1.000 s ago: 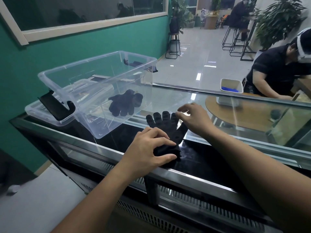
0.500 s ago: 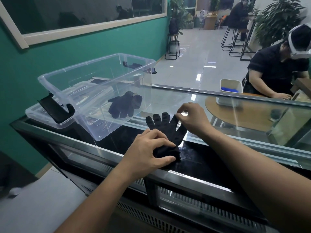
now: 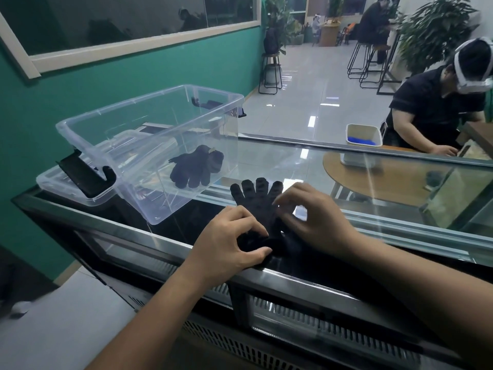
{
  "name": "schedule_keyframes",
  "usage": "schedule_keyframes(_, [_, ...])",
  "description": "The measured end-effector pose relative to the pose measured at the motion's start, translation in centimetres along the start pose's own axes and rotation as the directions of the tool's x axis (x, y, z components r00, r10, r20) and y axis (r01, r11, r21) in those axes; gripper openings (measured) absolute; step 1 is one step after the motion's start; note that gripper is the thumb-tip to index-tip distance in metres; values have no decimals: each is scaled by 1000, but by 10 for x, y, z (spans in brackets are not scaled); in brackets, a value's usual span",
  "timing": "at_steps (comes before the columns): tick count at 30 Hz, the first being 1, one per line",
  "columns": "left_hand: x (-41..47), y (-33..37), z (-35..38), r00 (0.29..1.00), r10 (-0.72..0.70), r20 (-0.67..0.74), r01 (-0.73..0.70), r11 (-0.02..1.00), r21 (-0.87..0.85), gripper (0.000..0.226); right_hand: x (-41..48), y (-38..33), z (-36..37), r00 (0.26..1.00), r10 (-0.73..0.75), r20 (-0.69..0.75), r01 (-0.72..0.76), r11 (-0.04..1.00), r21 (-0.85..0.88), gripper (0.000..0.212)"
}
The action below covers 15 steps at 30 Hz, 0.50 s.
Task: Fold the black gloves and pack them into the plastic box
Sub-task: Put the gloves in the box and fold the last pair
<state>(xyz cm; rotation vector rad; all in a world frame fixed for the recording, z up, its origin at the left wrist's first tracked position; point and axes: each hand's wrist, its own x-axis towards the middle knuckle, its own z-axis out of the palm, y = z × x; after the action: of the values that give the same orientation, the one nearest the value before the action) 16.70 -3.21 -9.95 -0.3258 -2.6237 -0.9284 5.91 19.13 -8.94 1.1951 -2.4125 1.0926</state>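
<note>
A black glove lies flat on the glass counter top, fingers spread and pointing away from me. My left hand pinches the glove's cuff end at the counter's near edge. Over the glove's right side hovers my right hand, fingers curled and touching the fabric near the thumb. The clear plastic box stands to the left, tilted on its lid. Another black glove, folded, lies inside it against the near right wall.
The box's clear lid with black latches lies under the box at the counter's left end. Past the counter, a person in a headset sits at a round wooden table holding a white tub.
My right hand has drawn back from the glove's fingertips toward me, down along its right side. My left hand stays on the cuff.
</note>
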Motion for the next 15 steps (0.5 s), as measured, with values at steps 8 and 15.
schedule_keyframes(8, [-1,0,3,998,18,-60,-19,1000,-23,15,-20,-13,-2,938,-162,306,206,972,-117,34])
schedule_keyframes(15, [0,2,1,997,-13,-79,9,998,-63,21,-13,-2,10,958,-173,231,217,959,-183,19])
